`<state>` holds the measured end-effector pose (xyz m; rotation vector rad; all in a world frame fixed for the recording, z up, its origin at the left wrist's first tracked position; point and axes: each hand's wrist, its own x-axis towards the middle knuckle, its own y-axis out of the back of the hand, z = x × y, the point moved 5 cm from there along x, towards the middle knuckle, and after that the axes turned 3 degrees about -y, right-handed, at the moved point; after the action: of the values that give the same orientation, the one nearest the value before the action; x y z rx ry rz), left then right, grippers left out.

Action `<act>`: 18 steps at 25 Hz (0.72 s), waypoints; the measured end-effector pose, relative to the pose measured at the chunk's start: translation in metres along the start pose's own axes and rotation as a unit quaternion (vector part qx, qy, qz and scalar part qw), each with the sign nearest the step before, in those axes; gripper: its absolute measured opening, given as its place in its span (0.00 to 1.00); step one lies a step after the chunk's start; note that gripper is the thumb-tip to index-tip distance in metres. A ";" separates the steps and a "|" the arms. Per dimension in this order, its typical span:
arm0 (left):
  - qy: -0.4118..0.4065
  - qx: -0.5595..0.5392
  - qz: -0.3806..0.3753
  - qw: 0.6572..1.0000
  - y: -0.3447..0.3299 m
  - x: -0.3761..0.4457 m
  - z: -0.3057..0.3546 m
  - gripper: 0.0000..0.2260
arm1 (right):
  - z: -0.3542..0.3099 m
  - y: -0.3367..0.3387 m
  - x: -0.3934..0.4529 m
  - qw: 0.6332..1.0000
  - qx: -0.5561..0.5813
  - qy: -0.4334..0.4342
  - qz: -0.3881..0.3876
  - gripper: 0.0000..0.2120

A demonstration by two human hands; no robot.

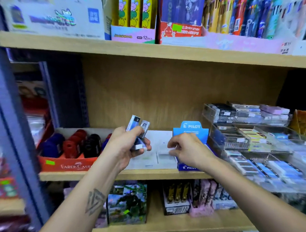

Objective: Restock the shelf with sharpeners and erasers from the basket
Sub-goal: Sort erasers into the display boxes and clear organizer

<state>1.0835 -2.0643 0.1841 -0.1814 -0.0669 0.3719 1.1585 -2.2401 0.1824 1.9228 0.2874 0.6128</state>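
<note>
At the left of the middle shelf (116, 175) we see a red Faber-Castell tray (67, 164) of sharpeners (72, 144). At centre, our left hand (127, 144) grips a bundle of erasers (138, 128). Right of it, our right hand (188, 149) has curled fingers over a white tray (159, 160); whether it pinches anything we cannot tell. Clear bins of erasers (257, 143) fill the right.

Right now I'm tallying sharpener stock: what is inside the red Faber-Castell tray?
The red Faber-Castell tray holds rows of sharpeners: blue, red, black, then more blue. The left hand covers its right end, so the count there is hidden.
</note>
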 end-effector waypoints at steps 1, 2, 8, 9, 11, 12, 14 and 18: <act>0.000 0.002 -0.002 1.000 0.003 -0.001 -0.002 0.04 | -0.003 -0.003 0.001 1.000 -0.016 0.000 -0.002 0.10; -0.002 0.001 0.000 1.000 0.005 -0.002 -0.003 0.05 | -0.007 -0.006 0.002 1.000 -0.022 0.000 -0.002 0.10; -0.018 -0.038 0.032 0.999 0.012 0.002 -0.005 0.04 | -0.034 -0.026 0.006 0.998 0.059 0.006 -0.023 0.09; -0.016 -0.041 0.032 0.999 0.013 0.002 -0.005 0.03 | -0.037 -0.030 0.007 0.998 0.056 0.007 -0.022 0.09; -0.005 -0.050 0.028 0.998 0.012 0.003 -0.007 0.01 | -0.042 -0.036 0.008 0.999 0.042 0.015 -0.003 0.07; 0.003 -0.058 0.026 0.998 0.011 0.004 -0.009 0.01 | -0.044 -0.040 0.009 0.999 0.038 0.023 0.010 0.05; 0.018 -0.073 0.023 0.997 0.010 0.003 -0.012 0.02 | -0.043 -0.042 0.009 0.999 0.042 0.031 0.012 0.01; 0.032 -0.077 0.005 0.996 0.005 0.002 -0.016 0.05 | -0.027 -0.013 0.004 0.963 0.268 -0.034 0.004 0.11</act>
<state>1.0852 -2.0617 0.1678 -0.3462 -0.0321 0.3714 1.1488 -2.2118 0.1805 2.4597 0.4340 0.5038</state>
